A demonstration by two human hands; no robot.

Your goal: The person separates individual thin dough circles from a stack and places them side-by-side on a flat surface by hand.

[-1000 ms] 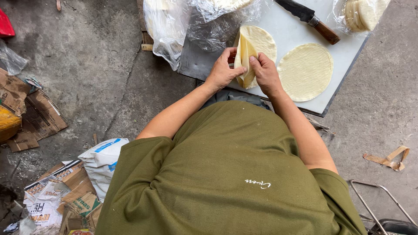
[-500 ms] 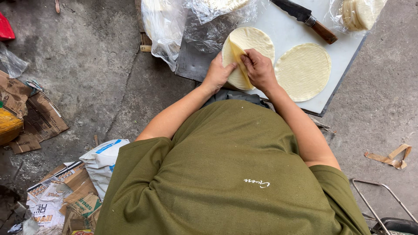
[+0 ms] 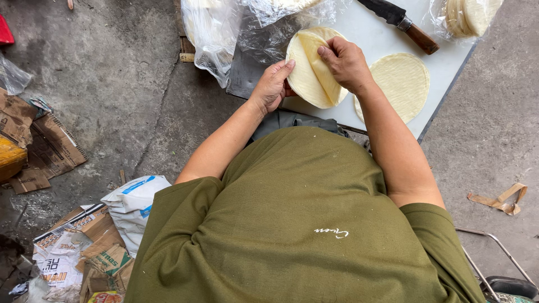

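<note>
Setting: rough grey concrete floor [image 3: 112,84] all round, with a white flat bench [image 3: 370,33] at the top of the view and the person in an olive-green shirt [image 3: 303,224] leaning over it.

Left hand: the left hand [image 3: 273,85] sits at the near edge of the bench, fingers cupped under the rim of a pale round dough wrapper [image 3: 306,78], propping it up off the surface.

Right hand: the right hand [image 3: 345,63] comes over the top, fingertips pinched on the flap, which is being turned across the disc's face.

Where the wrapper is: lifted between both hands, just above the bench edge, partly folded, one crease running down its middle.

Neighbours: a second flat pale round wrapper [image 3: 400,84] lies on the bench just beside the right wrist; a dark-bladed knife with a brown wooden handle [image 3: 401,22] rests further back; a stack of wrappers in a clear plastic bag [image 3: 469,15] sits at the far corner; crumpled clear plastic sheeting [image 3: 236,28] is heaped to the left.

Step in hand: by my reading, folding, mid-crease.

Next move calls for: a steady left-hand support while the flap is pressed flat without tearing the thin sheet.

Floor clutter: torn brown cardboard [image 3: 50,151] and a white printed sack [image 3: 135,202] lie well apart.
</note>
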